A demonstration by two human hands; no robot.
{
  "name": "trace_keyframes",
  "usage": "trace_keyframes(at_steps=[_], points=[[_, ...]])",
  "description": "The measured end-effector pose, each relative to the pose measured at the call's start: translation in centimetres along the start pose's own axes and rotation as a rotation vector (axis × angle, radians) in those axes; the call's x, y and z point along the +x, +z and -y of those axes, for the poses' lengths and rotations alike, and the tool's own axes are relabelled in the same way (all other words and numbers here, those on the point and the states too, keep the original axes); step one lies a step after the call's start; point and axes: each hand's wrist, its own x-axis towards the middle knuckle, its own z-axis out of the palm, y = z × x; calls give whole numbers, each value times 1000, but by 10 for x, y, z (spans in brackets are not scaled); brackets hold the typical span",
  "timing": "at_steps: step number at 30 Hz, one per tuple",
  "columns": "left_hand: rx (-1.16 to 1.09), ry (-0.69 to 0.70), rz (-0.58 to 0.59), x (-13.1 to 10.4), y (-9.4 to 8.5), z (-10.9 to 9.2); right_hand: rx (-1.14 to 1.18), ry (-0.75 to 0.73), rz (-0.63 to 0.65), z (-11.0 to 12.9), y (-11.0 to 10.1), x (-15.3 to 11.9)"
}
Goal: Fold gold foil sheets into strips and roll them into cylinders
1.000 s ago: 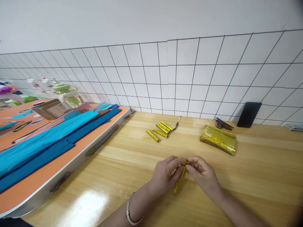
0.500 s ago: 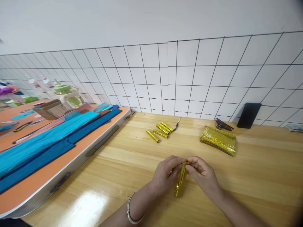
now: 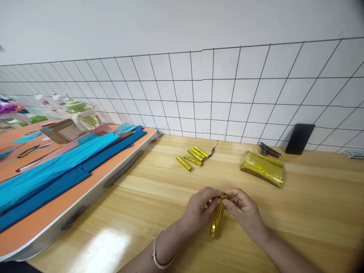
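A narrow folded strip of shiny gold foil paper (image 3: 217, 222) is pinched near its far end between both hands. My left hand (image 3: 200, 207) closes thumb and fingers on its left side, with a bangle around the wrist. From the right, my right hand (image 3: 244, 212) pinches the same end. The strip's near end hangs free toward me. Beyond my hands lie several gold foil rolls (image 3: 192, 160) on the wooden table, with a pen (image 3: 214, 148) beside them. To the right rests a stack of gold foil sheets (image 3: 263, 169).
A black hair clip (image 3: 269, 150) lies behind the stack. A black phone (image 3: 300, 138) leans on the tiled wall. At left, an orange-topped folding table (image 3: 108, 172) carries blue paper strips (image 3: 62, 167), a cardboard box (image 3: 64, 131) and a green-lidded jug (image 3: 82, 113).
The far end of the gold foil strip is now bent over between my fingertips, and the lower part has turned slightly. My hands have barely moved.
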Motion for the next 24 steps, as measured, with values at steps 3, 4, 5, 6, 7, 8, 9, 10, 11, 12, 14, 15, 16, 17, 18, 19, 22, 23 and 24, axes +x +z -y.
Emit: trace_keyframes(at_steps=[3, 4, 5, 6, 7, 8, 9, 10, 11, 12, 14, 15, 16, 17, 18, 19, 22, 23, 24], points=[[-149, -68, 13, 1, 0, 1, -6, -9, -1, -2, 0, -1], [-216, -101, 20, 1, 0, 2, -7, -8, -3, -3, -1, -1], [-289, -134, 25, 1, 1, 4, -6, -7, -4, -4, -1, -1], [-368, -165, 28, 1, 2, 6, -2, -4, -2, -4, -1, -1], [-449, -196, 27, 1, 4, 7, 5, 0, 1, -5, -1, -1], [-527, -225, 23, 1, 6, 9, 12, 4, 9, -5, -1, -1], [-598, -251, 20, 1, 8, 11, 20, 7, 18, -5, 0, -1], [-655, -271, 18, 1, 9, 12, 27, 10, 29, -5, 0, -1], [-694, -286, 18, 1, 11, 13, 32, 12, 37, -5, 0, -1], [-718, -295, 19, 1, 12, 14, 35, 12, 44, -4, 0, -1], [-743, -303, 24, 1, 14, 15, 45, 10, 48, -3, 1, -1], [-756, -303, 25, 0, 14, 15, 56, 14, 48, -2, 2, -1], [-771, -303, 25, 0, 15, 15, 71, 22, 50, -2, 2, -1], [-788, -301, 25, 0, 15, 14, 93, 32, 52, -1, 2, 0], [-802, -298, 26, 0, 15, 13, 117, 42, 51, -1, 2, 0], [-815, -295, 30, 0, 14, 12, 138, 50, 47, 0, 2, 1], [-836, -280, 50, 0, 14, 8, 177, 55, 9, 1, 0, 3], [-836, -277, 59, 0, 14, 7, 185, 55, -9, 1, -1, 4], [-829, -275, 66, 0, 15, 6, 191, 58, -27, 2, -2, 4]])
